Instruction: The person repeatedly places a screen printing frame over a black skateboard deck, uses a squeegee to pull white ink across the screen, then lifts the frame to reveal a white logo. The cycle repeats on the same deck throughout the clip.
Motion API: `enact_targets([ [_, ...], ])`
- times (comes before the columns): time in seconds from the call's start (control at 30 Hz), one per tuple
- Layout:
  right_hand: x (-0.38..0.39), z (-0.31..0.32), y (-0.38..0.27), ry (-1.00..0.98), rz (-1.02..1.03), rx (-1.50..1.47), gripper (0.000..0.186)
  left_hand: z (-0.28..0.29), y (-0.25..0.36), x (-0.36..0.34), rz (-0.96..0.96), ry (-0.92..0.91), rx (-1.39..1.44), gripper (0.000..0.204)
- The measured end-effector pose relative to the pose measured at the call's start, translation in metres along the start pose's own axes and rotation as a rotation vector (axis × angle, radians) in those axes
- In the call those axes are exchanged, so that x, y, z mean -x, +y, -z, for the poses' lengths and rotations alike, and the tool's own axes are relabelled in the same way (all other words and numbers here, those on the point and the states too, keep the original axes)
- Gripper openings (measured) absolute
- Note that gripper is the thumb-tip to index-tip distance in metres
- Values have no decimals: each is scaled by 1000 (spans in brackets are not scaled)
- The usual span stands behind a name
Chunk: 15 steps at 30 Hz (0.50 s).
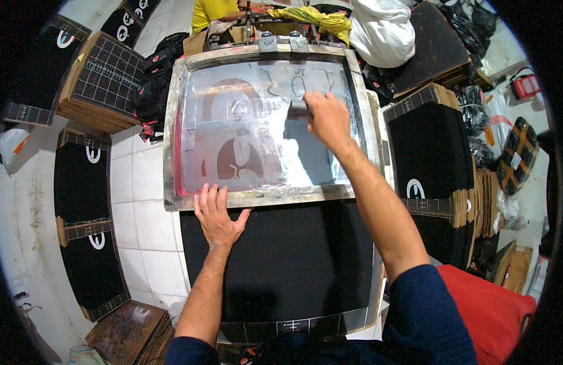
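A screen printing frame (257, 201) with pale wooden edges lies in front of me over a board covered in black cloth (281, 261). Its mesh (196, 137) carries round stencil shapes on the left and smaller marks at the far right. My left hand (217, 216) rests on the near edge of the frame, fingers spread and holding nothing. On the right half of the mesh, my right hand (327, 118) is closed around a small dark grey block-like tool (299, 108), its exact kind partly hidden by the fingers. The tool appears to touch the mesh.
Two metal clamps (298, 45) hold the frame's far edge. Cloth-covered boards (83, 182) stand on the left, more (430, 152) on the right. A person in a yellow shirt (211, 13) is beyond, near a white sack (383, 33). Red cloth (482, 304) lies by my right elbow.
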State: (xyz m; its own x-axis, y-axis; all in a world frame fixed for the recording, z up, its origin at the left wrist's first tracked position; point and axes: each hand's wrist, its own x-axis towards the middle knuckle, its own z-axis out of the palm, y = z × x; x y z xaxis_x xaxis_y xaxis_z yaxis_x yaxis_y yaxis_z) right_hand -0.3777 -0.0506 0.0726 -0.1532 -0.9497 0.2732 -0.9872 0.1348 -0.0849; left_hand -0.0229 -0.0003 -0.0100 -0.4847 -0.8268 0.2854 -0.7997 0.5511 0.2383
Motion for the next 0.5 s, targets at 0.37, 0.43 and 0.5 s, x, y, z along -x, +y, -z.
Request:
enact_targets([
  [0.37, 119, 31, -41, 37, 7, -105, 33, 15, -5, -16, -90, 49, 114, 66],
  [0.43, 114, 32, -37, 64, 19, -104, 34, 17, -8, -20, -107, 79, 156, 58],
  [0.5, 112, 35, -37, 41, 19, -101, 36, 18, -8, -22, -124, 108, 170, 57],
])
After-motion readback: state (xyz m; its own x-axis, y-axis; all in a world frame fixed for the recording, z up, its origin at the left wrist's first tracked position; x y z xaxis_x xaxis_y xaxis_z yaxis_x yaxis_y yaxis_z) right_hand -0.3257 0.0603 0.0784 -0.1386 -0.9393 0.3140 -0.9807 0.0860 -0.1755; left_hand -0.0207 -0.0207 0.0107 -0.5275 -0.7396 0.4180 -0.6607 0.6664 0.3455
